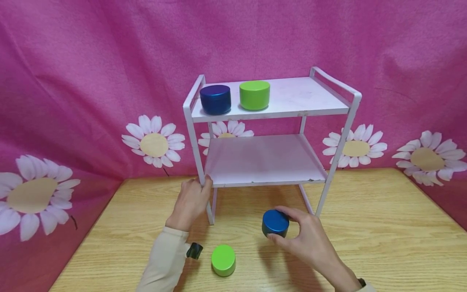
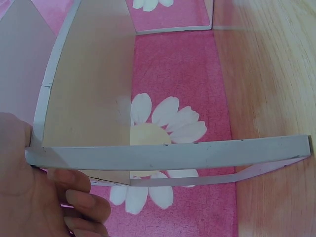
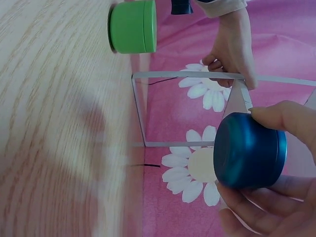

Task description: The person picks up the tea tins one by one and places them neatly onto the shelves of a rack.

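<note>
My right hand (image 1: 310,239) pinches a round blue tin (image 1: 275,222) between thumb and fingers; the right wrist view shows this blue tin (image 3: 249,150) held up off the wooden table. With my left hand (image 1: 191,198) I grip the front left leg of a white two-tier shelf (image 1: 270,158), right by its lower board; in the left wrist view the fingers (image 2: 81,200) curl behind that leg. On the table between my forearms stands a lime green tin (image 1: 223,259). Up on the top board, a dark blue tin (image 1: 215,99) sits at the left beside another green tin (image 1: 254,95).
The shelf stands on a wooden table (image 1: 383,227), its raised side rails (image 1: 337,83) edging the top board. A pink cloth (image 1: 255,36) printed with white daisies hangs behind and at both sides. Dark bands (image 1: 194,250) show at my wrists.
</note>
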`<state>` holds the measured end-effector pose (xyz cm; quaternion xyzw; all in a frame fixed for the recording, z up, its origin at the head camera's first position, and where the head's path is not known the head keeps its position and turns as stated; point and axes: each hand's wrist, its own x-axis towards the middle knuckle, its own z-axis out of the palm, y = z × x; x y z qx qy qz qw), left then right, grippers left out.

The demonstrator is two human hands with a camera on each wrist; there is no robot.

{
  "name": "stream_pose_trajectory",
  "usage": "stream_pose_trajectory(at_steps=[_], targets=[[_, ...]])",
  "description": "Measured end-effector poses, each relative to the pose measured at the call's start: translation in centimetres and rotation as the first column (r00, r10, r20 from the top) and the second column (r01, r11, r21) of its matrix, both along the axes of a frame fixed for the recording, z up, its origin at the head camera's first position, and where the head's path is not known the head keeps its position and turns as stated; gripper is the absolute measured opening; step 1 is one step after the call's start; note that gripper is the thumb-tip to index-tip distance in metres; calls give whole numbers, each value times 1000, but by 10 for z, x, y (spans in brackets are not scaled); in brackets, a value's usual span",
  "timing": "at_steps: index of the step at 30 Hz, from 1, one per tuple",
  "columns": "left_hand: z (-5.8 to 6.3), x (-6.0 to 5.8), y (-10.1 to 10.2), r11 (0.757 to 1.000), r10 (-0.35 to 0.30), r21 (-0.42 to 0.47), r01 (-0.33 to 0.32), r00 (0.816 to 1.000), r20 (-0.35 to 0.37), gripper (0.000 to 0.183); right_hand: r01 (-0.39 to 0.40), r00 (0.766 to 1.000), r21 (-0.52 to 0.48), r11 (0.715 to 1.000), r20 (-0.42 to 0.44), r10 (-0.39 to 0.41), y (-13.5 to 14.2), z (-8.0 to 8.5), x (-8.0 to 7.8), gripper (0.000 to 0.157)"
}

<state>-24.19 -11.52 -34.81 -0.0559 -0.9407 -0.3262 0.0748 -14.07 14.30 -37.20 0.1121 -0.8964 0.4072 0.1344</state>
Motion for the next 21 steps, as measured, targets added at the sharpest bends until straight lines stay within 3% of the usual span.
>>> stream_pose_trajectory(at_steps=[21], targets=[[0, 0, 0, 1000, -9, 13, 9, 1000, -20, 48, 24, 997, 7, 1000, -70, -24, 3, 13, -1, 55]])
